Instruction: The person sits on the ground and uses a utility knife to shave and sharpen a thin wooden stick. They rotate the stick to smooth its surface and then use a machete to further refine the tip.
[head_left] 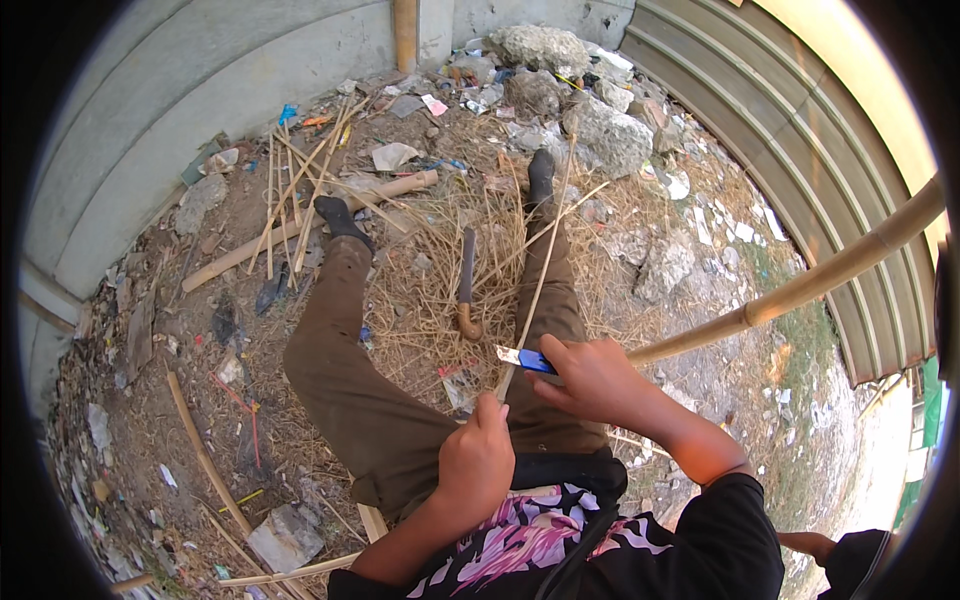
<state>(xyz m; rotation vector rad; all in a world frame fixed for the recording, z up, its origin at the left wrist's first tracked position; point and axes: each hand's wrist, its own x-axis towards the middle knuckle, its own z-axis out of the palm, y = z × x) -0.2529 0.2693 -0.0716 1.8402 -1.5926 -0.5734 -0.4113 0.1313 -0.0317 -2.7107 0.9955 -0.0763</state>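
My left hand [477, 455] is closed around the near end of a long, thin bamboo strip [548, 262], which runs away from me over my right leg. In my right hand [598, 382] is a box cutter [537, 361] with a blue handle. Its short blade is out, pointing left and lying close to the strip, just beyond my left fist; whether it touches cannot be made out. Between my outstretched legs, a large knife [467, 285] with a dark blade and curved wooden handle rests on dry bamboo shavings [430, 285].
Several split strips [293, 215] lean across a bamboo pole [225, 262] by my left foot. A thicker bamboo pole [790, 301] slants in from the right. Concrete rubble [608, 138] lies ahead, between a grey wall [230, 70] and a corrugated fence [745, 105]. Another person's arm [806, 545] shows lower right.
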